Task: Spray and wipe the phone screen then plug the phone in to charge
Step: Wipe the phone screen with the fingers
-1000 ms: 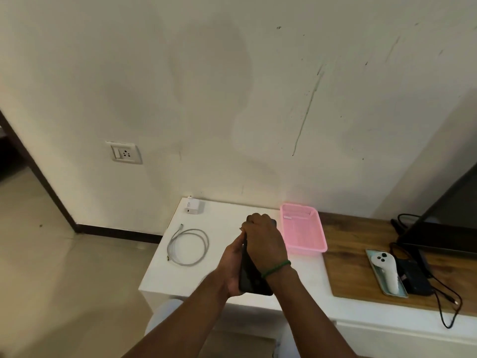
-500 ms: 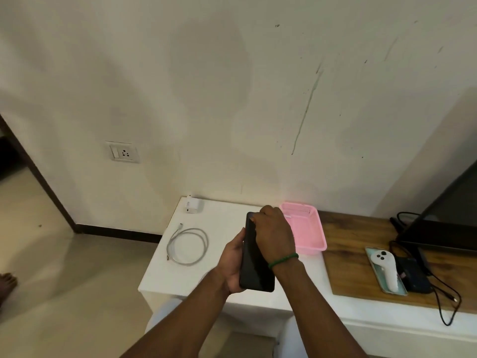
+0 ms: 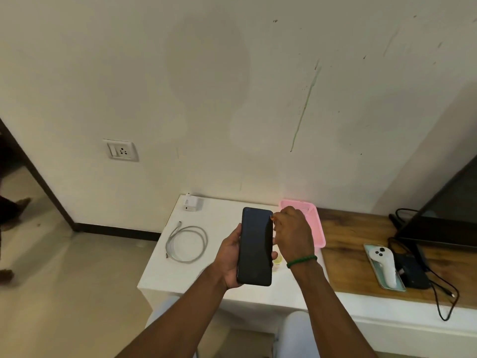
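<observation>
The black phone (image 3: 255, 246) stands upright above the white table (image 3: 180, 277), its dark screen facing me. My left hand (image 3: 228, 257) grips its lower half from the left and behind. My right hand (image 3: 293, 233), with a green band at the wrist, is at the phone's upper right edge, curled fingertips against it. A coiled white cable (image 3: 187, 241) lies on the table to the left. The white charger brick (image 3: 191, 203) sits at the back corner. A wall socket (image 3: 121, 150) is on the wall to the left. A small yellowish object (image 3: 277, 260) shows under my right wrist.
A pink basket (image 3: 317, 228) stands behind my right hand. On the wooden top (image 3: 356, 236) to the right lie a white controller (image 3: 383, 264), a black box with cables (image 3: 415, 276) and a dark screen (image 3: 444, 218). Someone's feet (image 3: 13, 213) are at the far left.
The phone has turned from edge-on to screen facing me and has risen. My right hand slid off its face to the upper right edge.
</observation>
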